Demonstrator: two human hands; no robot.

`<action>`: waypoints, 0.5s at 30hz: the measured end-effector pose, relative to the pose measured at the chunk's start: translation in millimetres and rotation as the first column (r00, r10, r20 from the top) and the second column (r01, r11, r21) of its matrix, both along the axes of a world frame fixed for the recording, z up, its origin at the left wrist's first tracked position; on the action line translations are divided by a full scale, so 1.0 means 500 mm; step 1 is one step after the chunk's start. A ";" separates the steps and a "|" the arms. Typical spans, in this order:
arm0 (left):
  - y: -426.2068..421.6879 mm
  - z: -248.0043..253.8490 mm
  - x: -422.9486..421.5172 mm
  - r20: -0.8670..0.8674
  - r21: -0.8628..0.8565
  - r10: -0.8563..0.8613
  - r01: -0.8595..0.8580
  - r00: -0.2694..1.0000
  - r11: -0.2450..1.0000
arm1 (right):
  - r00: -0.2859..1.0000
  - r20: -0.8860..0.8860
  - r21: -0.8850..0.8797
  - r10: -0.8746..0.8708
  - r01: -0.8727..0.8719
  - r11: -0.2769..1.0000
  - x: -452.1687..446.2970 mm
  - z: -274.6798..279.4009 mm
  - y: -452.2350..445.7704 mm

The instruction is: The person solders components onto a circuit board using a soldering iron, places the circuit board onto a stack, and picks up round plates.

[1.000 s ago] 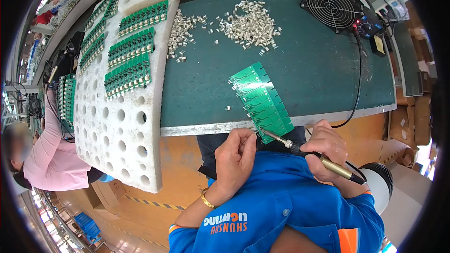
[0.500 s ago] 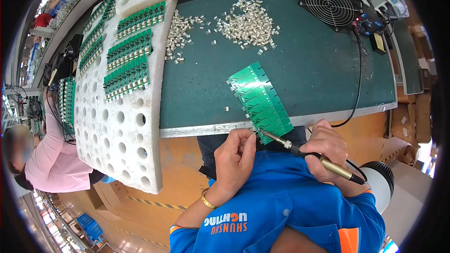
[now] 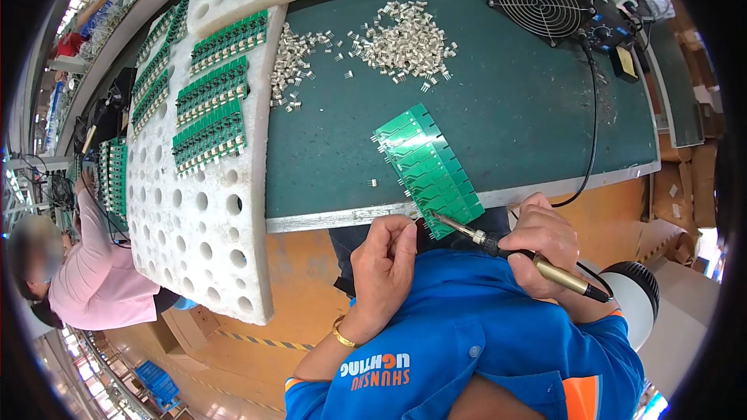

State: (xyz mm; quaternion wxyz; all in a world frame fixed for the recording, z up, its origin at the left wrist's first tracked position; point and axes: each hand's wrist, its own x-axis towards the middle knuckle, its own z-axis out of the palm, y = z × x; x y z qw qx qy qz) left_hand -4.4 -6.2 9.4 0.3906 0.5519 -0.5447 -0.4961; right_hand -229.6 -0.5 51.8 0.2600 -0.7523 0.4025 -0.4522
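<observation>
- Left hand (image 3: pixel 383 276) has moved slightly to the left since the earlier frame, so its fingertips now sit a little apart from the near end of the green printed circuit board (image 3: pixel 432 163); the right hand stays almost where it was.
- Left thumb and fingertips are drawn together in a pinch; whether anything thin is between them, I cannot tell.
- Right hand (image 3: pixel 542 249) grips the soldering iron (image 3: pixel 564 278) by its handle, fingers closed around it.
- Soldering iron points left and slightly far, its long axis slanting from near right; the tip is at the board's near end, contact too fine to make out.
- Printed circuit board lies with its long axis running from far left to near right, its near end reaching past the metal edge (image 3: pixel 342 218) of the green-topped bench (image 3: pixel 506 93). Metal pins stick out along its left long side.
- One loose white connector (image 3: pixel 372 183) lies left of the board; a heap of white connectors (image 3: pixel 405 40) is farther off.
- White perforated foam slab (image 3: pixel 218 222), on the left, bears rows of assembled circuit boards (image 3: pixel 208 136).
- Black fan (image 3: pixel 545 1) stands at the far right.
- Another person in a pink top (image 3: pixel 97 288) is at far left.
</observation>
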 end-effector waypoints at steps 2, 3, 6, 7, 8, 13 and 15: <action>0.001 0.000 0.000 -0.001 0.002 -0.014 0.014 1.000 1.000 | 1.000 0.003 -0.001 -0.001 0.001 1.000 -0.001 -0.001 0.000; 0.002 0.002 -0.001 0.000 -0.002 -0.018 0.018 1.000 1.000 | 1.000 0.005 -0.003 0.000 0.000 1.000 -0.002 -0.002 0.001; 0.002 0.005 -0.001 0.007 -0.024 -0.015 0.015 1.000 1.000 | 1.000 0.013 0.005 -0.006 0.006 1.000 -0.003 -0.003 0.003; 0.002 0.005 -0.001 0.014 -0.038 -0.009 0.009 1.000 0.999 | 1.000 0.014 0.004 -0.006 0.006 1.000 -0.003 -0.003 0.003; 0.003 0.007 0.000 0.015 -0.038 -0.008 0.009 1.000 0.999 | 1.000 0.020 0.005 -0.007 0.007 1.000 -0.003 -0.004 0.004; 0.009 0.006 -0.001 0.043 -0.027 -0.081 0.083 0.996 0.996 | 0.999 0.041 0.011 -0.008 0.008 1.000 -0.002 -0.005 0.008; 0.011 0.004 -0.001 0.062 -0.032 -0.075 0.077 0.995 0.997 | 1.000 0.022 0.012 0.002 -0.003 1.000 -0.003 -0.004 0.009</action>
